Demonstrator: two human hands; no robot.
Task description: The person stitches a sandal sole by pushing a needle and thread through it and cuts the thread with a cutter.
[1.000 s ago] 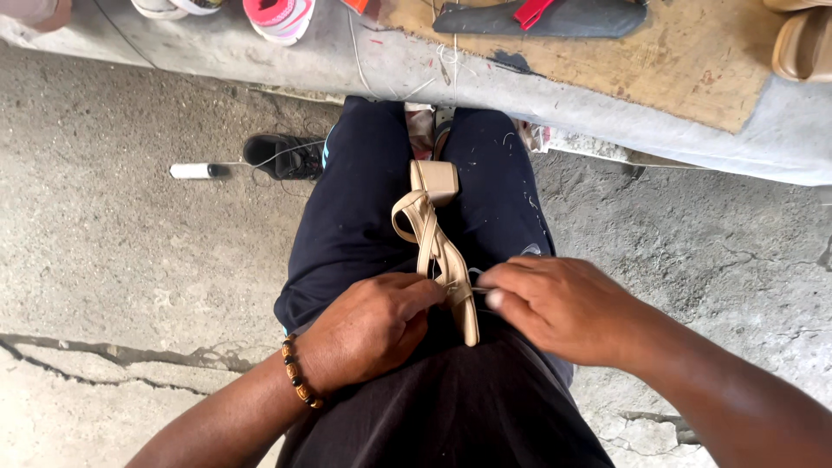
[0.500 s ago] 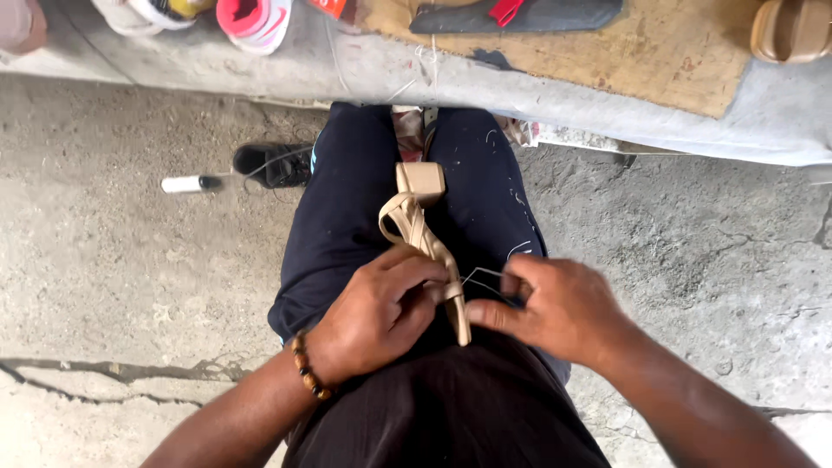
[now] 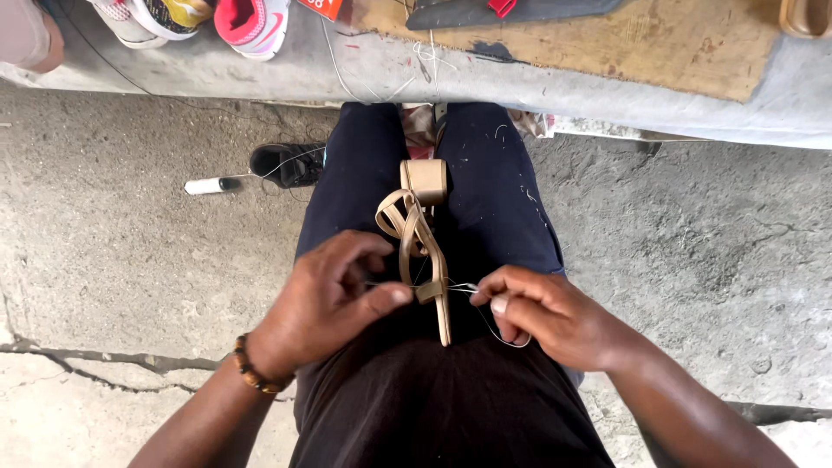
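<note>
Beige strappy sandal (image 3: 422,227) lay along the person's lap, its strap pinched by the left hand (image 3: 334,299) while the right hand (image 3: 542,314) gripped a thin thread (image 3: 494,329), apparently mid-stitch, wanting a steady pull.

Smooth tan leather-look sandal (image 3: 422,234) with thin pale thread (image 3: 498,334), on matt dark cloth trousers (image 3: 347,191) above rough concrete floor (image 3: 130,260).

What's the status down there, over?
Left hand pinching tan strappy sandal on lap. Right hand pulling thin thread at its strap. Nothing blocking.
</note>
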